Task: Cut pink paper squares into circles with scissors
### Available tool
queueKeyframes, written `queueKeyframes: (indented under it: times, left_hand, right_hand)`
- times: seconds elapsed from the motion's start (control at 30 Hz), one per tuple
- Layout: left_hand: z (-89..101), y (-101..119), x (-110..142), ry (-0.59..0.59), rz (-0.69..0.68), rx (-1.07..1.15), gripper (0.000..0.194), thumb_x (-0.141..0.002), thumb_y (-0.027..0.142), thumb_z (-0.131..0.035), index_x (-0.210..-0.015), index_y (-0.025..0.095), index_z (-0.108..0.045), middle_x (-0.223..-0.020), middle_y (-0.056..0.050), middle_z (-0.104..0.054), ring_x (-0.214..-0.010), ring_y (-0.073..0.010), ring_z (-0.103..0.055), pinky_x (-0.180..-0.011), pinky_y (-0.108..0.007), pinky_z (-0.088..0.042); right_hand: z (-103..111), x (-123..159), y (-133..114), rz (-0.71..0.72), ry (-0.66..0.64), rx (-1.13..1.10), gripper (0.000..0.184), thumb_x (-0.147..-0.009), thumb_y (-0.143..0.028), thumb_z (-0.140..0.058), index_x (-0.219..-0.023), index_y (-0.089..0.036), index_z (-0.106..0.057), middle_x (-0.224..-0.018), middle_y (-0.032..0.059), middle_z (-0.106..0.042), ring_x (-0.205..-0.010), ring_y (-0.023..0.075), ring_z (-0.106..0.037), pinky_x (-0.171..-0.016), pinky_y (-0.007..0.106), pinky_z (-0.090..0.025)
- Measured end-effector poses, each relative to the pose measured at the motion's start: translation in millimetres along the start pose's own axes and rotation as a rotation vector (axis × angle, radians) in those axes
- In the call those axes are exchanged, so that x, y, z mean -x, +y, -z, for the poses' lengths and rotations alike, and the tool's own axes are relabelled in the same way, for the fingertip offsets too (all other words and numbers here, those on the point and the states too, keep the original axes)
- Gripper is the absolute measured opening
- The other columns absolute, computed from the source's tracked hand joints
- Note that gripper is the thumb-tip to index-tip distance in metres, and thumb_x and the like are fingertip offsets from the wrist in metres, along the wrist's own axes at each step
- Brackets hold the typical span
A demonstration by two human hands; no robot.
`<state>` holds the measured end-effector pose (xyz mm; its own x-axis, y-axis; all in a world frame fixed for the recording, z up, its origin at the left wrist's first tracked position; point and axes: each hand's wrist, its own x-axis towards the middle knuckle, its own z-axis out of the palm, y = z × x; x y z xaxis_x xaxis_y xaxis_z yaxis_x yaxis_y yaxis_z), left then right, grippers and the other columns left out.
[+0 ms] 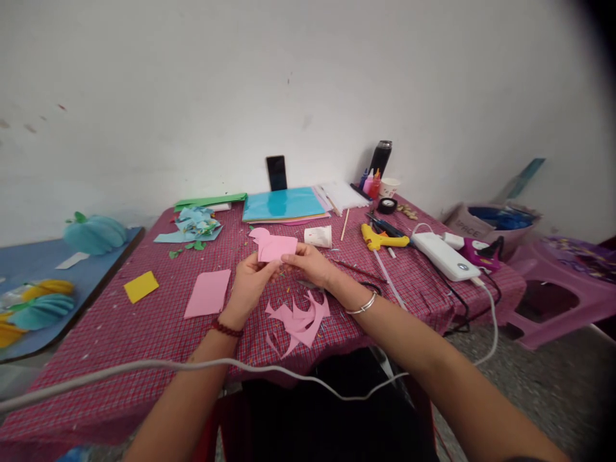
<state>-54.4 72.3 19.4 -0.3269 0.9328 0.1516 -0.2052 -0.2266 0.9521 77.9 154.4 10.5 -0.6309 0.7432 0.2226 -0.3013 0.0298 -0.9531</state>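
Both hands hold pink paper (280, 246) above the near middle of the table. My left hand (253, 277) pinches its lower left edge. At the lower right corner, my right hand (308, 263) has it between thumb and fingers. A rounded pink cut-out (260, 236) sticks out at the paper's upper left; whether it is a separate piece I cannot tell. Curved pink paper scraps (303, 321) lie just below my hands. To the left of my left hand rests a stack of pink rectangles (208, 294). A white paper cup (318, 237) lies on its side beyond my right hand.
A yellow glue gun (380, 239) and a white power bank (445, 256) sit at right. Blue paper scraps (195, 224), a yellow square (141, 287) and coloured sheets (283, 204) lie around. A white cable (260, 367) crosses in front of my forearms.
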Motion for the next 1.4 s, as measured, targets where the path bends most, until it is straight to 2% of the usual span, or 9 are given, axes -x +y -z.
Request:
queueKeyframes:
  times: [0.23, 0.47, 0.63, 0.8, 1.03, 1.1, 1.17, 1.27, 1.4]
  left_hand:
    - [-12.1, -18, -4, 0.092, 0.094, 0.254, 0.023, -0.058, 0.024, -0.082, -0.072, 0.015, -0.066, -0.065, 0.002, -0.065, -0.055, -0.0068, -0.056, -0.053, -0.02, -0.042]
    - [-9.4, -7, -3, 0.094, 0.203, 0.329, 0.023, -0.053, 0.021, -0.085, -0.067, 0.013, -0.067, -0.063, -0.001, -0.066, -0.057, -0.0083, -0.059, -0.055, -0.02, -0.043]
    - [-8.8, -5, -5, 0.143, 0.144, 0.303, 0.025, -0.051, 0.021, -0.085, -0.064, 0.012, -0.066, -0.059, 0.0, -0.064, -0.053, -0.0076, -0.057, -0.054, -0.02, -0.042]
    - [-5.2, -8, -7, 0.196, 0.074, 0.227, 0.023, -0.054, 0.023, -0.083, -0.065, 0.012, -0.065, -0.059, 0.002, -0.063, -0.052, -0.0063, -0.053, -0.052, -0.019, -0.038]
    - [6.3, 2, -9, 0.257, -0.016, 0.19, 0.027, -0.059, 0.026, -0.081, -0.056, 0.014, -0.058, -0.052, 0.005, -0.056, -0.049, -0.0046, -0.049, -0.051, -0.018, -0.036]
    - [4.1, 3, -9, 0.239, -0.003, 0.263, 0.028, -0.063, 0.035, -0.079, -0.063, 0.016, -0.059, -0.056, 0.005, -0.058, -0.053, -0.0062, -0.053, -0.054, -0.019, -0.04]
    - [-0.8, 3, -8, 0.153, 0.076, 0.349, 0.029, -0.062, 0.038, -0.08, -0.072, 0.017, -0.062, -0.063, 0.003, -0.063, -0.057, -0.0083, -0.057, -0.055, -0.021, -0.042]
    - [-8.6, -1, -6, 0.051, 0.179, 0.39, 0.031, -0.054, 0.024, -0.085, -0.076, 0.015, -0.066, -0.069, 0.001, -0.067, -0.059, -0.0091, -0.059, -0.055, -0.021, -0.044]
    - [-8.7, -4, -7, 0.097, 0.174, 0.388, 0.024, -0.052, 0.015, -0.083, -0.068, 0.014, -0.065, -0.061, 0.002, -0.065, -0.053, -0.0064, -0.056, -0.053, -0.019, -0.042]
  right_hand:
    - [-4, 0, 1, 0.124, 0.105, 0.112, 0.023, -0.066, -0.033, -0.074, -0.079, -0.015, -0.067, -0.073, -0.0003, -0.067, -0.069, 0.0143, -0.057, -0.069, 0.028, -0.045]
    - [-5, -2, 2, 0.154, 0.055, 0.19, 0.029, -0.07, -0.039, -0.073, -0.084, -0.015, -0.069, -0.081, 0.0024, -0.07, -0.077, 0.0179, -0.061, -0.076, 0.031, -0.048]
    - [-8, -4, 1, 0.158, 0.02, 0.245, 0.034, -0.072, -0.045, -0.071, -0.085, -0.014, -0.068, -0.076, 0.0022, -0.068, -0.071, 0.0166, -0.06, -0.07, 0.03, -0.048]
    - [-8, -5, 2, 0.158, 0.073, 0.307, 0.03, -0.07, -0.042, -0.073, -0.078, -0.014, -0.067, -0.07, -0.0005, -0.064, -0.067, 0.0146, -0.054, -0.066, 0.027, -0.044]
    - [-6, -2, -1, 0.115, 0.112, 0.299, 0.029, -0.07, -0.043, -0.07, -0.072, -0.016, -0.061, -0.059, -0.0054, -0.052, -0.055, 0.0099, -0.043, -0.053, 0.022, -0.035]
    - [-7, -2, -3, 0.103, 0.124, 0.29, 0.03, -0.071, -0.044, -0.069, -0.071, -0.016, -0.059, -0.057, -0.0061, -0.05, -0.053, 0.0093, -0.041, -0.051, 0.022, -0.033]
    - [-8, -1, -4, 0.095, 0.13, 0.285, 0.03, -0.071, -0.044, -0.069, -0.069, -0.017, -0.057, -0.056, -0.0061, -0.049, -0.052, 0.0095, -0.04, -0.051, 0.022, -0.033]
    - [-10, -1, -5, 0.089, 0.1, 0.271, 0.032, -0.068, -0.045, -0.071, -0.068, -0.017, -0.057, -0.06, -0.0044, -0.052, -0.057, 0.0109, -0.045, -0.056, 0.024, -0.036]
    - [-9, 0, -4, 0.067, 0.053, 0.229, 0.041, -0.068, -0.056, -0.069, -0.065, -0.018, -0.054, -0.06, -0.0037, -0.053, -0.058, 0.0116, -0.048, -0.059, 0.025, -0.041]
